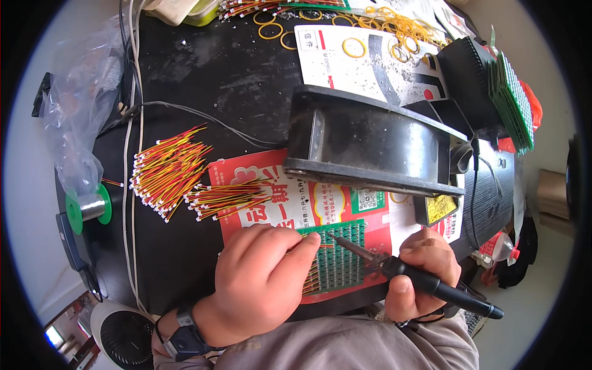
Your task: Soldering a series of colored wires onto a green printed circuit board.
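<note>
A green circuit board panel (pixel 345 268), set with rows of small parts, lies on a red printed sheet (pixel 231 176). Over its left part my left hand (pixel 262 271) is closed, thumb and forefinger pinching a thin red-and-yellow wire (pixel 325 246) at the board. More such wires trail across the board beneath this hand, partly hidden by it. My right hand (pixel 425 262) grips the black handle of a soldering iron (pixel 431 288). The iron's tip points left to the board's upper part, close by my left thumb; whether it touches is too small to tell.
Behind the board stands a black-framed fan (pixel 376 145). Bundles of red-and-yellow wires (pixel 169 172) lie to the left, near a green solder spool (pixel 89 208) and cables. A yellow sponge (pixel 440 208) sits right of the board. Rubber bands (pixel 354 47) and stacked green boards (pixel 513 102) are farther back.
</note>
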`<move>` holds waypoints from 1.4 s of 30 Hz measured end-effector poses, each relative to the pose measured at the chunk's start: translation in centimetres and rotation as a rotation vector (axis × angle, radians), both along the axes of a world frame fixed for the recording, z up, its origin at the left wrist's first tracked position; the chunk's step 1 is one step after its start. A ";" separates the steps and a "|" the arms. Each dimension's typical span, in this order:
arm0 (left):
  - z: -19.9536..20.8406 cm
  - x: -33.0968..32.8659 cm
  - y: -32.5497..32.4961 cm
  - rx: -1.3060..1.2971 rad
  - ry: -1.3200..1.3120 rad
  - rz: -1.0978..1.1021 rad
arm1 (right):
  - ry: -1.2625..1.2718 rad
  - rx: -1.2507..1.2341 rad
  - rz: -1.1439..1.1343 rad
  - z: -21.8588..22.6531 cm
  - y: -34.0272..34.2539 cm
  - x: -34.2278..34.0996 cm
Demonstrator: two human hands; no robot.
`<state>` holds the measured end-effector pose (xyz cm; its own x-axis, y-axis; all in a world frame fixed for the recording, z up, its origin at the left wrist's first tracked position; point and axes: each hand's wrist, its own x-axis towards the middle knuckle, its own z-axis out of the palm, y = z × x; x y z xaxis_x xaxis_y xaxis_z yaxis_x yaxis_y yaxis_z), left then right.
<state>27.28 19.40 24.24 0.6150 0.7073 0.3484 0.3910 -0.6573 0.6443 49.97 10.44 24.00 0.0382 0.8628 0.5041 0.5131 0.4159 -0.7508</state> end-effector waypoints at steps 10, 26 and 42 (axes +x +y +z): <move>-0.8 0.1 -0.5 0.069 0.039 0.021 | -0.048 -0.014 0.020 0.3 0.3 0.0; -0.9 0.0 -0.5 0.053 0.050 0.020 | -0.032 0.005 0.051 -0.1 0.6 -0.2; -0.8 0.1 -0.5 0.049 0.056 0.024 | -0.017 -0.036 0.039 0.0 0.7 -0.2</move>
